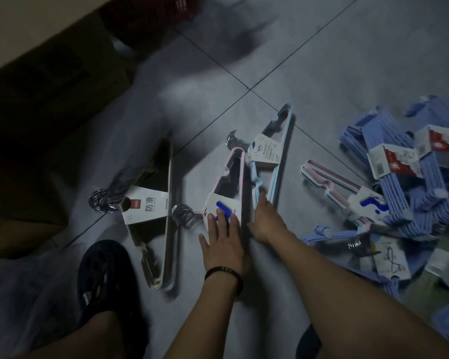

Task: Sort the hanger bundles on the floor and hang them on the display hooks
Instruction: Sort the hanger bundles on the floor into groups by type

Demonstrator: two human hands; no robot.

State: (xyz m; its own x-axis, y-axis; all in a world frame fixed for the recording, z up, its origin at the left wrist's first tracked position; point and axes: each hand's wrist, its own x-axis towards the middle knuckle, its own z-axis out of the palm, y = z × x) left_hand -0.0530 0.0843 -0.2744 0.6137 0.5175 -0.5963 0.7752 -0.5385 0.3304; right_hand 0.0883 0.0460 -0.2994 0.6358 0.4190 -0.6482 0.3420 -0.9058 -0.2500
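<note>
Three hanger bundles lie side by side on the grey tiled floor. A beige bundle (161, 203) with a white card sleeve is on the left. A pink bundle (231, 177) lies in the middle. My left hand (222, 238) rests flat on its white and blue label, fingers spread. A light blue bundle (275, 151) lies just right of it. My right hand (266, 218) touches the lower end of this blue bundle; whether it grips it is unclear. Another pink and white bundle (340, 187) lies further right.
A heap of blue-purple hanger bundles (405, 187) with red and white labels fills the right side. My foot in a black perforated shoe (104, 278) is at lower left. Brown cardboard boxes (36, 112) line the left, and a red basket (182, 6) stands at the top.
</note>
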